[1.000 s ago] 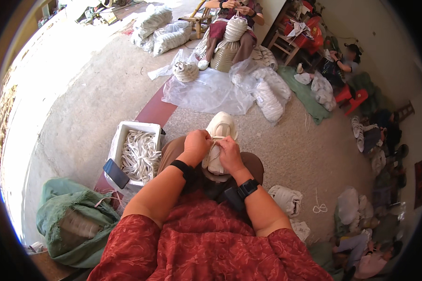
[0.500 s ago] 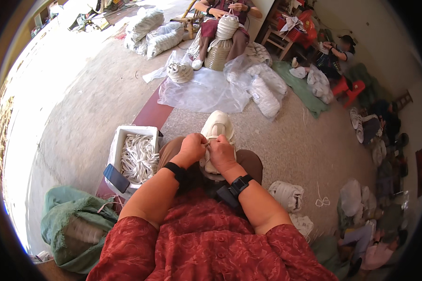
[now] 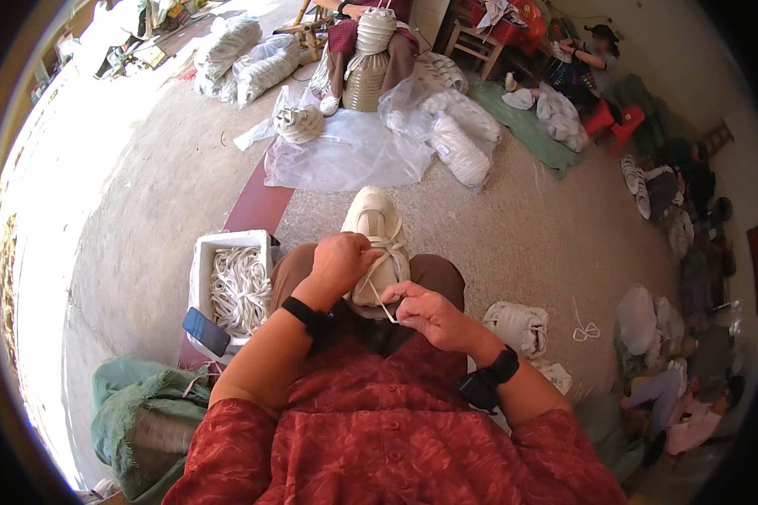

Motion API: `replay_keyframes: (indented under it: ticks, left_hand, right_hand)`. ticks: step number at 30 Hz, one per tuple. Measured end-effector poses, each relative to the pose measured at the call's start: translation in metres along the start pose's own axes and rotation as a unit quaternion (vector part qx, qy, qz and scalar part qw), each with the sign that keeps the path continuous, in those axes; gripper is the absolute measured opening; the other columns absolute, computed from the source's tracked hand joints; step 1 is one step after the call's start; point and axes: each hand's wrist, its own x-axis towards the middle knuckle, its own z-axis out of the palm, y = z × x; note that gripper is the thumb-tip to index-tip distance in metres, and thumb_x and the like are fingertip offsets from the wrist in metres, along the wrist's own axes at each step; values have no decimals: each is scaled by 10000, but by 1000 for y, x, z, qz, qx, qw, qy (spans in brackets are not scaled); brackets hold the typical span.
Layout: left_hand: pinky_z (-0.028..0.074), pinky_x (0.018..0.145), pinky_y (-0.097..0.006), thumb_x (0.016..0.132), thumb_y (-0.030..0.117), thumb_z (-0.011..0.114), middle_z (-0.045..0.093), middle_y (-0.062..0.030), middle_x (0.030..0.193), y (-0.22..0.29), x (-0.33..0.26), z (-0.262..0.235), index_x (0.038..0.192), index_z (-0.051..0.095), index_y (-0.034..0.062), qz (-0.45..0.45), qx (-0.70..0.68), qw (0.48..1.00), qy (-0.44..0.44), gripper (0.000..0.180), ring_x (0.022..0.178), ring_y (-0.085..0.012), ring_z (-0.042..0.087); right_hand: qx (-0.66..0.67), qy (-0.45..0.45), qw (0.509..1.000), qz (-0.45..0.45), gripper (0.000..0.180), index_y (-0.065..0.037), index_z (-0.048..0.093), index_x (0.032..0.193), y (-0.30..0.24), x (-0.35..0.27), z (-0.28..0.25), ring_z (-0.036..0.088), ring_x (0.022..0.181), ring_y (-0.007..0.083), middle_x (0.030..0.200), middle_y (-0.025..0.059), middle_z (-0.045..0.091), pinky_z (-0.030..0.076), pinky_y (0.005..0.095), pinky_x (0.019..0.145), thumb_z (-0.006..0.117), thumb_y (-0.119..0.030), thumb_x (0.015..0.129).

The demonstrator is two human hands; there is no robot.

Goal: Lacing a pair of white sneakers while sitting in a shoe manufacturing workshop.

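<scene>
A cream shoe (image 3: 372,209) stands upright between my knees, its toe pointing away from me. Along its left side, my left hand (image 3: 341,263) is closed, with the fingertips pinched at the lacing; what they grip is partly hidden. My right hand (image 3: 436,316), lower and to the right near the heel, pinches one end of a pale shoelace (image 3: 387,308). That lace stretches from the shoe near my left fingers to my right fingertips. More lace crosses the shoe's upper in front of my left hand.
A white foam box (image 3: 200,268) full of loose white laces (image 3: 242,288) stands left of my knee, with a phone (image 3: 205,331) on its near edge. Green netting (image 3: 135,396) lies lower left. Bundled white shoe parts (image 3: 516,328) lie right. Ahead, plastic sheeting (image 3: 345,156) lies before a seated person.
My right hand has drawn away from the shoe, down and to the right, pulling the lace end out. The left hand stays at the lacing. The whole view has shifted slightly.
</scene>
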Motion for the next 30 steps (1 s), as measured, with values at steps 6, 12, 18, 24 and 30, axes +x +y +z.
replay_keyframes:
  ticks: [6,12,18,24,30]
  left_hand:
    - [532,658,-392,719,127,597,663,-146,782,37,19,-7,754,674,63,31,243,946,-214,106,782,-299,661]
    - [514,649,-423,677,56,600,639,-167,776,-108,-96,-147,690,643,47,-202,396,892,-82,47,752,-346,634]
    - [515,788,-407,693,59,650,643,-193,950,-211,-233,-201,867,654,41,-461,409,786,-60,175,917,-351,626]
    - [487,762,-432,689,17,546,633,-187,886,-106,-86,-76,850,617,36,-153,200,968,8,177,860,-360,607]
    - [484,748,-438,754,144,607,633,-204,860,-33,-14,-16,876,622,24,-87,45,995,-26,172,840,-364,609]
  right_hand:
    - [404,207,888,67,58,-22,550,851,44,-5,11,558,818,181,862,102,604,440,310,796,503,-29,884]
    - [247,618,746,-27,43,-32,524,834,77,-271,-175,502,716,156,746,59,509,455,304,686,529,-16,873]
    - [177,570,680,425,64,-64,492,784,91,-403,-221,563,644,217,734,74,489,526,406,568,518,-6,782]
    - [-249,257,917,177,280,-5,582,998,109,-74,-89,547,659,149,756,61,578,455,287,610,599,-26,720]
    - [-217,298,923,110,223,-6,604,924,105,42,-3,561,648,192,722,106,575,457,303,591,649,-2,705]
